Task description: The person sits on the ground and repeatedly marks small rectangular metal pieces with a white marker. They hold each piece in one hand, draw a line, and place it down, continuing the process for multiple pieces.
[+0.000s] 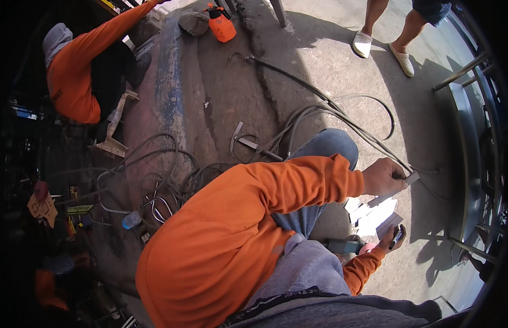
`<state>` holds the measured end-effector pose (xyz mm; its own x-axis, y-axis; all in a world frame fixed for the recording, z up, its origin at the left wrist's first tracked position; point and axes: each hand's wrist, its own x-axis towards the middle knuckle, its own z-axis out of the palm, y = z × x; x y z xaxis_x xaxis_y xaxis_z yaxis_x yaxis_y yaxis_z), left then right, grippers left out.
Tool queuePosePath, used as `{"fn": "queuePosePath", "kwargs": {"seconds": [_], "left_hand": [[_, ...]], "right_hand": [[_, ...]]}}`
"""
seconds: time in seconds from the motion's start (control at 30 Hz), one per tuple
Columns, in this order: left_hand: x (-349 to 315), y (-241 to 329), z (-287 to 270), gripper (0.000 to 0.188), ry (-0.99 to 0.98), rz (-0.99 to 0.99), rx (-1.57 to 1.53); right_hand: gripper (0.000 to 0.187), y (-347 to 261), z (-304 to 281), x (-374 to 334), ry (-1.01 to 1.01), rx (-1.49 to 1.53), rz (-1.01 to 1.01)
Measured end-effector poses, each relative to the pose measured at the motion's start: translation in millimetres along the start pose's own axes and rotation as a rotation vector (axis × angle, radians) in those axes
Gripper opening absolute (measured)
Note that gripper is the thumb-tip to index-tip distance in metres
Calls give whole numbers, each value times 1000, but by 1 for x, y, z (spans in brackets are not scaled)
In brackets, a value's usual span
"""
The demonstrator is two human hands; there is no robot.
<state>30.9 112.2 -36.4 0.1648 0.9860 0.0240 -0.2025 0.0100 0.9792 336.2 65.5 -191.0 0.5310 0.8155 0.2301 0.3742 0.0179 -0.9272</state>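
Note:
My left hand (384, 177) is closed on a narrow grey metal strip (412, 178), held above the sunlit concrete. Below it, my right hand (392, 239) grips a black marker (396, 237). Between and under the hands lie several flat metal pieces (368, 220), so bright in the sun that their edges partly wash out. Close to my right forearm rests a power tool (344, 246) with a dark grey-green body and a pinkish round part, partly hidden by the sleeve.
Dark cables (319, 106) loop over the floor beside a hammer-like tool (247, 143). An orange spray bottle (221, 26) stands by a rock (194, 23). A co-worker in orange (73, 82) crouches at left; another person's clogs (362, 45) show at top right. A metal bench (464, 147) borders the right.

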Motion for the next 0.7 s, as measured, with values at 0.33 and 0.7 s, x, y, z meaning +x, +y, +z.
{"fn": "queuePosePath", "kwargs": {"seconds": [0.33,0.7], "left_hand": [[5,13,-11,19,60,-85,-117],[10,10,-22,32,-22,-9,-150]], "right_hand": [[34,-117,-27,23,-6,366,-48],[26,51,-5,-52,-135,-912,291]]}}
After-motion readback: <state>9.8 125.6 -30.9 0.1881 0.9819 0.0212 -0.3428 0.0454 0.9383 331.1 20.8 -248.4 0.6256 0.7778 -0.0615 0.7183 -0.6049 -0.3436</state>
